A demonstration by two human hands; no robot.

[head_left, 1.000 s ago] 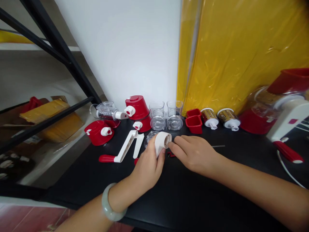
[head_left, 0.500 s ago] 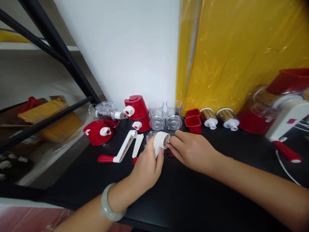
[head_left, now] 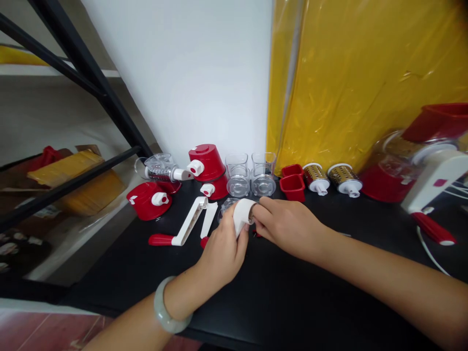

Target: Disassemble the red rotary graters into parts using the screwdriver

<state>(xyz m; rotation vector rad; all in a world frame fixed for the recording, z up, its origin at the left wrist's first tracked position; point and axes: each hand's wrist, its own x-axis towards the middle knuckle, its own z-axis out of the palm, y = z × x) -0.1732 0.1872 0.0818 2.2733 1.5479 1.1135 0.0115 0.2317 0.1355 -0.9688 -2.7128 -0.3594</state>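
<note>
My left hand [head_left: 224, 246] is closed around a white plastic grater part with a round socket [head_left: 242, 213], held just above the black table. At the socket's mouth, the bent fingers of my right hand [head_left: 281, 219] reach against or into the opening. Whatever they pinch there is hidden by the fingertips. Left of my left hand lies a white crank with a red handle [head_left: 190, 224], beside a second white crank piece [head_left: 209, 219]. Behind the white part, a clear plastic piece [head_left: 225, 207] is partly covered.
Red bases [head_left: 149, 202] and a stacked pair [head_left: 206, 163] stand at the left rear. Clear hoppers [head_left: 239, 178], red pushers [head_left: 293, 186] and grater drums [head_left: 316, 178] line the wall. An assembled drum grater [head_left: 431, 156] stands far right; a black shelf frame [head_left: 109, 107] rises left.
My right fingers have moved slightly left, deeper toward the socket's opening. The white part has turned a little in my left hand.
</note>
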